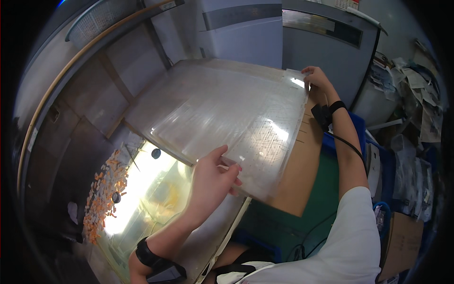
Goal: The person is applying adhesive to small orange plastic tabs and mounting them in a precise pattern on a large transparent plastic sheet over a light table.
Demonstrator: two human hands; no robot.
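A stack of clear plastic sheets (213, 109) lies on a flat work surface in front of me. The top sheet (267, 146) has glossy reflections and a pattern of fine marks. At its near edge, my left hand (215, 175) is closed, thumb and fingers pinching the plastic. My right hand (319, 79) reaches to the far right corner and grips the sheet's edge there, with its fingertips partly hidden. Beneath the sheets, brown cardboard (299, 189) sticks out on the right.
A brightly lit panel (182, 177) under yellowish film lies at the near left, beside many small orange and white pieces (106, 194). A teal basket (97, 21) sits on the shelf at the upper left. Bagged items (409, 175) and a cardboard box (402, 244) stand at right.
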